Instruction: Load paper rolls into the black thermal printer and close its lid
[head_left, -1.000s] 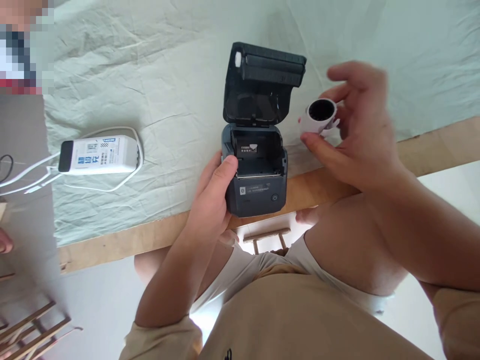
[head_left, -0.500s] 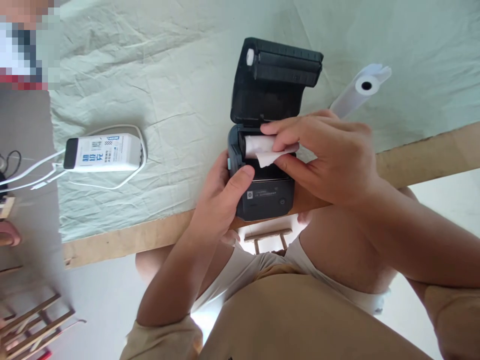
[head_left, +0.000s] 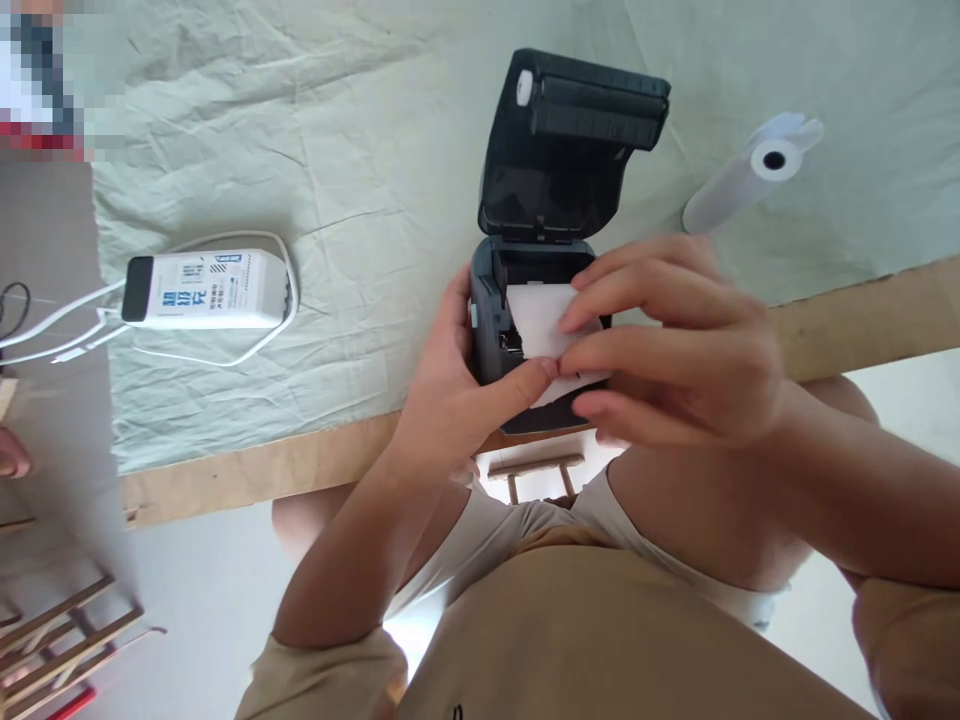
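A small black label printer (head_left: 487,330) stands at the table's front edge with its hinged lid (head_left: 555,185) raised. White paper (head_left: 541,310) comes out of the compartment and lies over the printer's front. My left hand (head_left: 469,390) is wrapped round the printer's left side, its thumb pressing the paper's lower part. On the right, my right hand (head_left: 675,340) rests its fingertips on the paper, fingers spread and thumb apart from them. That hand hides the printer's right side and part of the paper.
A white paper roll (head_left: 731,185) with a loose end lies behind my right hand. To the left, a white power bank (head_left: 214,290) lies on the pale green cloth (head_left: 360,190) with white cables (head_left: 56,320). The wooden table edge (head_left: 262,465) runs in front.
The paper has been drawn out of the compartment, down over the printer's front. My left thumb has moved onto it. My right hand's pinch has loosened and its fingers have spread.
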